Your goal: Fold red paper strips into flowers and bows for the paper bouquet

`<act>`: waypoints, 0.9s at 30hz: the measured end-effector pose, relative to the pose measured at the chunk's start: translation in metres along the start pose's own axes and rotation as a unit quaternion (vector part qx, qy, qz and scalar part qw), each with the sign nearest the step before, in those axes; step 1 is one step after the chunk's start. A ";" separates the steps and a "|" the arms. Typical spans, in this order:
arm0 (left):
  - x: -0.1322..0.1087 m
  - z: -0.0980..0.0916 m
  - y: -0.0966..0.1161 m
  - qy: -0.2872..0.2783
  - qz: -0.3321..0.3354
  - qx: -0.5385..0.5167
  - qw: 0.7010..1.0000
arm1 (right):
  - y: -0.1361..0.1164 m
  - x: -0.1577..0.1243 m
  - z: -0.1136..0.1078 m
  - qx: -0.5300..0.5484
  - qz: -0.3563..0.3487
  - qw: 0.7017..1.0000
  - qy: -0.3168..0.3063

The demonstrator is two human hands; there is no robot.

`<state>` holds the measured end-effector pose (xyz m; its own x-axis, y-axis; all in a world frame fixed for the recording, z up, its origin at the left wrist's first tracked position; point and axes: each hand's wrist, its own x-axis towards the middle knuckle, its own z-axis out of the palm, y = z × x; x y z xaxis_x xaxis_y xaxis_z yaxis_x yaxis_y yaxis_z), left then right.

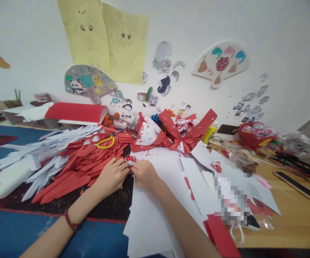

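Both hands meet at the middle of the counter (291, 218) over a small red-and-white paper roll (130, 159), which sits pinched between them just above the edge where a black mat (112, 205) meets a spread of white sheets (155, 204). The left hand (112, 176) comes in from the lower left with a red cord bracelet (70, 220) on its wrist, and its fingers (122, 166) are drawn together on the left side of the roll. The right hand (144, 174) rests on the white sheets, and its fingers (138, 165) are closed on the roll's right side, so the two sets of fingertips nearly touch. Just left of the left hand lies a fanned heap of red paper strips (77, 168), with white paper strips (47, 145) spread beyond and beside it. On top of the red heap, behind the hands, lie scissors (105, 141) with one yellow and one red loop. Behind the roll stands a red-and-white paper bouquet (183, 132), with small red scraps scattered in front of it. Farther back on the left a red folded card (74, 111) lies across a box. On the wall hang two yellow sheets (103, 39), a panda fan (89, 83) and a white fan (221, 62) with a red character. A black strip (296, 185) lies on bare wood at the far right.
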<state>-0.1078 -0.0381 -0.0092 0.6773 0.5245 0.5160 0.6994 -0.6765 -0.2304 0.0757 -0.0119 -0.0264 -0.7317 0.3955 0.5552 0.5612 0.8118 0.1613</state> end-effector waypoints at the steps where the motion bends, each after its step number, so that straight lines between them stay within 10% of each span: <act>1: -0.001 0.001 0.000 -0.003 0.000 -0.001 1.000 | 0.001 0.000 0.001 0.007 0.002 1.000 -0.005; 13: -0.004 0.003 -0.003 0.039 -0.092 -0.019 0.995 | -0.004 0.001 -0.003 0.072 0.140 0.987 0.022; 27: -0.006 0.006 -0.002 0.033 -0.122 -0.040 0.991 | -0.002 0.003 0.000 -0.007 0.113 0.994 -0.006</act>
<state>-0.1115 -0.0371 -0.0165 0.4716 0.6447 0.6017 0.8184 -0.5740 -0.0265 0.0727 -0.0125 -0.0251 -0.5903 0.5726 0.5689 0.7177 0.6949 0.0453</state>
